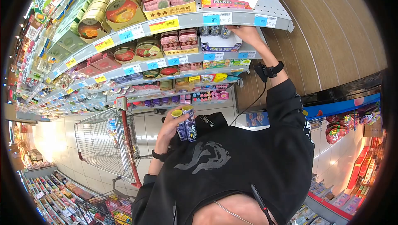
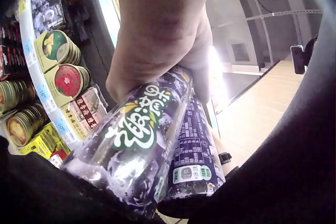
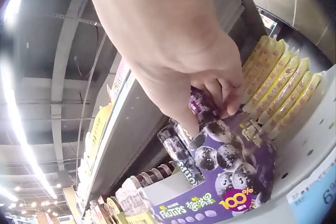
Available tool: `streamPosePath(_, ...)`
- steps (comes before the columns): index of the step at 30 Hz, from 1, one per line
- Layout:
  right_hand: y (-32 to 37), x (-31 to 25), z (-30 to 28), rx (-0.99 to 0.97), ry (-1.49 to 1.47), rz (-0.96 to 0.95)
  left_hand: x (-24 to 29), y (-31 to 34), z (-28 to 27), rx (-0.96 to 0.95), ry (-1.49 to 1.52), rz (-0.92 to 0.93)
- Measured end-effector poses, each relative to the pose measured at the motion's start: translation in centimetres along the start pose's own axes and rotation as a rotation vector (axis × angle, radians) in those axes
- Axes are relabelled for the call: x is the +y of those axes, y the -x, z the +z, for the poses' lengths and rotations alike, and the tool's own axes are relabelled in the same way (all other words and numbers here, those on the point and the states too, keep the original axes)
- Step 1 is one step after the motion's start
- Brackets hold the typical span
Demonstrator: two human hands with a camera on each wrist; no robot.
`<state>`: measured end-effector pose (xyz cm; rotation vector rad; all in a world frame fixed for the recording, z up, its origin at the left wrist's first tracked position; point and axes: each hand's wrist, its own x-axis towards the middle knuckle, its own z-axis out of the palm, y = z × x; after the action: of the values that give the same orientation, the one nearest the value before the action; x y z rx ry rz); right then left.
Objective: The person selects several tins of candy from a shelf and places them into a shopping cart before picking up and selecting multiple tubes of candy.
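Observation:
In the head view my left hand [image 1: 167, 124] holds two purple Frutips candy tubes [image 1: 190, 126] upright in front of the chest. The left wrist view shows both candy tubes [image 2: 140, 125] side by side, fingers wrapped round their upper part. My right hand [image 1: 248, 37] reaches onto the second shelf, into a purple Frutips display box [image 1: 228, 47]. Seen from the right wrist, its fingers and thumb curl round a purple candy tube [image 3: 199, 101] inside the box. More tubes [image 3: 178, 149] stand beside it there.
Yellow packets [image 3: 286, 85] stand to the right of the box. The upper shelf edge [image 1: 273, 21] runs just above my right hand. Pink tins [image 1: 179, 39] sit left of the box. A shopping cart [image 1: 103, 142] stands on the floor to my left.

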<state>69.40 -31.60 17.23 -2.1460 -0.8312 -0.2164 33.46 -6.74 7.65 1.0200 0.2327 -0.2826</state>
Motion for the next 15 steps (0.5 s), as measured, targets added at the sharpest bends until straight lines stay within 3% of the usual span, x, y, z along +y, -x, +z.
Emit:
streamPosePath(3, -0.4, 0.2, 0.0, 0.054, 0.044, -0.052, -0.1, -0.1, -0.2, -0.004, -0.018, 0.015)
streamPosePath(6, -0.7, 0.7, 0.2, 0.044, 0.042, 0.031, -0.1, -0.1, -0.2, -0.002, -0.011, 0.020)
streamPosePath(8, -1.0, 1.7, 0.4, 0.068, 0.188, -0.025, -0.1, -0.1, -0.2, 0.002, -0.011, 0.019)
streamPosePath(15, -1.1, 1.4, 0.5, 0.067, 0.179, -0.046, 0.0, 0.0, -0.2, 0.019, -0.010, 0.012)
